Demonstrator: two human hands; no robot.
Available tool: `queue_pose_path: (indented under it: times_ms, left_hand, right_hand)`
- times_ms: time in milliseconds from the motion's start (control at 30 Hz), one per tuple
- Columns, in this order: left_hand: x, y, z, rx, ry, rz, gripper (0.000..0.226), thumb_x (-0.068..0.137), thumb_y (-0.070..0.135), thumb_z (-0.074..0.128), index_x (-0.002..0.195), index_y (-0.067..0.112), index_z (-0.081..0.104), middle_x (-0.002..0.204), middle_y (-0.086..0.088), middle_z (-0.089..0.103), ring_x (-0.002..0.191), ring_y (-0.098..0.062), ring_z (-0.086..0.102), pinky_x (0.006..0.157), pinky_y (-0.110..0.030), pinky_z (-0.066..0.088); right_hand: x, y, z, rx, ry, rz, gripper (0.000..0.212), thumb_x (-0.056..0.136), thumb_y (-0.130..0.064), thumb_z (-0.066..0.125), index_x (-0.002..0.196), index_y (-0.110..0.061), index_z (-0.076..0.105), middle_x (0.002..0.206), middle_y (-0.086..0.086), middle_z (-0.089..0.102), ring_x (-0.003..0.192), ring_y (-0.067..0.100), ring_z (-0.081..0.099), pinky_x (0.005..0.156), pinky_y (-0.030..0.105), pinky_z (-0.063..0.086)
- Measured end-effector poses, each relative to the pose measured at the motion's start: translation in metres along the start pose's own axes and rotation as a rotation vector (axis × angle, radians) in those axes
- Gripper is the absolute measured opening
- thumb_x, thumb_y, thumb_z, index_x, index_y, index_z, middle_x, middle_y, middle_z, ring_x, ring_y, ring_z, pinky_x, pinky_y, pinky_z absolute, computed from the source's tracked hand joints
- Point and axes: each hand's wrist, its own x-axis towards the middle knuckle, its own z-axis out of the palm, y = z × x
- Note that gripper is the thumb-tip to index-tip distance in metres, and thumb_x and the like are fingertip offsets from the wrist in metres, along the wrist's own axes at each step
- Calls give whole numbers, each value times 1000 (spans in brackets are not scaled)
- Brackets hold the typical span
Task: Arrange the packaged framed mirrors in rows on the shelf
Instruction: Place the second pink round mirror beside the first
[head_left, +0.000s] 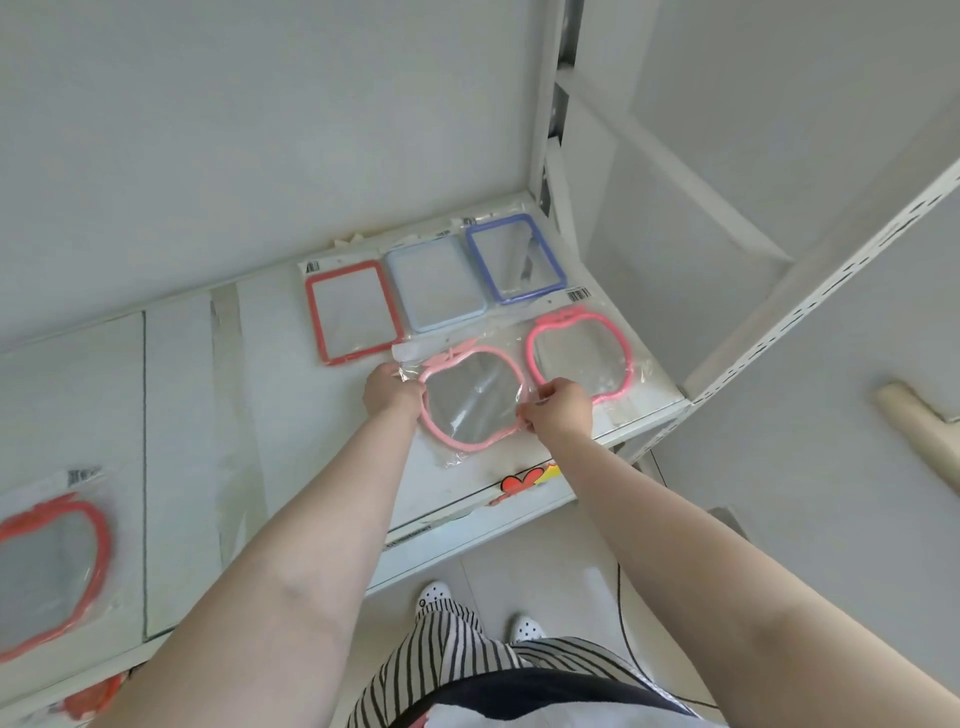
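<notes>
Now both hands are gripping the pale pink mirror (470, 397) mid-frame: left hand (390, 393) and right hand (558, 410) are pinching opposite edges. The gap beside the bright pink mirror (576, 353) is lying directly beneath (apparently nearly seated).

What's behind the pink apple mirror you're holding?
Behind the light pink apple mirror, further back on the shelf, lie the pale blue mirror and red mirror. Both hands grip its sides. Underneath stays hidden.
</notes>
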Motion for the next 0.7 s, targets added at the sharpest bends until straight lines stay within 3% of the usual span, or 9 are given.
queue_pose_path:
  times_ms: [133,233,333,400,533,700]
  left_hand:
    - [-24,-4,4,298,122,176,72,79,17,69,143,15,35,143,-15,35,126,-34,43,105,-36,38]
    - [-52,-13,22,500,99,371,92,76,35,73,149,19,21,156,-12,15,141,-32,22,115,-40,23]
    - [-63,-26,39,600,-1,368,104,73,46,74,152,19,10,160,-11,3,148,-30,6,121,-41,10]
    - [-62,-31,43,626,-13,351,107,73,47,73,152,17,7,160,-11,-1,149,-32,2,122,-42,7]
    - [-58,-31,44,602,-25,342,108,75,45,73,152,16,4,161,-11,-7,149,-33,-2,122,-41,6]
    - [-57,-28,45,583,-41,327,108,76,42,74,153,15,2,161,-12,-10,149,-32,-5,123,-38,5]
  right_hand:
    - [0,-2,0,-45,7,-9,21,72,-12,71,84,-16,55,89,14,71,82,33,70,78,45,58]
    - [-4,-3,-2,-112,0,-44,21,76,-15,70,83,-15,50,90,13,70,83,33,69,76,42,57]
    - [-11,-1,-13,-379,25,-122,21,85,-33,63,90,-15,53,91,7,67,84,31,65,68,33,48]
    - [-10,3,-24,-519,135,-208,24,89,-39,57,97,-17,58,97,5,65,89,30,63,71,33,46]
    - [10,17,-41,-483,291,-250,39,87,-37,60,122,-19,57,127,7,53,125,30,43,90,38,44]
    - [27,32,-38,-557,240,-179,55,83,-47,64,129,-24,47,151,14,28,140,35,23,113,45,27]
